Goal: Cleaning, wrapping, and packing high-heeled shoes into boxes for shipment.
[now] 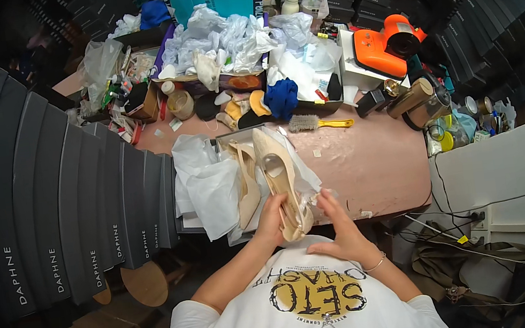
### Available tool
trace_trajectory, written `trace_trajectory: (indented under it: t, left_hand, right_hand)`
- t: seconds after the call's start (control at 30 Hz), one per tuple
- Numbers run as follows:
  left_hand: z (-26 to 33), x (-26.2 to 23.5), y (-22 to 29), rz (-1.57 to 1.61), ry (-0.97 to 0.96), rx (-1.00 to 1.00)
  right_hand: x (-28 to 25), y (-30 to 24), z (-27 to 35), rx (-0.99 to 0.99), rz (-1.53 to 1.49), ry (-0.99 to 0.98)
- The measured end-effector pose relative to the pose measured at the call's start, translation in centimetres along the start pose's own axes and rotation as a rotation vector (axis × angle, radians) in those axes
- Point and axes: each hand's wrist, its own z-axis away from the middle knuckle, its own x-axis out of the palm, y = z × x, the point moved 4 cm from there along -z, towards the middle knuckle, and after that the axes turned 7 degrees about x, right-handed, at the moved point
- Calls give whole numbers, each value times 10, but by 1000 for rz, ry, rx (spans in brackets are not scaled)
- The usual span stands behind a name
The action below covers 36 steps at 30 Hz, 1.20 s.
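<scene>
My left hand (273,220) is closed around the heel end of a beige shoe (283,184), a pointed-toe flat or pump with its toe facing away from me. Beside that shoe my right hand (345,236) is open, its thumb and fingers apart. A small pale, shiny bit (310,201) shows between its fingertips and the shoe; I cannot tell what it is. A second beige shoe (247,182) lies on its side in a grey shoebox (190,227), next to crumpled white tissue paper (203,184).
Stacked dark shoeboxes (36,192) rise on the left. Across the pink tabletop (367,164) lie a yellow-handled brush (320,122) and a blue cloth (281,99). Farther back are a box of crumpled white paper (214,39) and an orange device (386,47). Cables (454,232) hang at right.
</scene>
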Motion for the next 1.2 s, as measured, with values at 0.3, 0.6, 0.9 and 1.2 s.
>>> trace_trajectory:
  t: [0.3,0.6,0.9,1.2]
  left_hand:
    - [17,17,18,165,-78,-74]
    - [28,19,15,213,-154,-169]
    - [37,32,9,-23,117,52]
    - [16,-42,223,-1865,439,602]
  right_hand:
    - [30,9,-20,-24,-19,53]
    - [42,8,-19,-118,24,-23]
    - [38,-9,-22,-87,178,22]
    - [-39,79,16,224,-469,270]
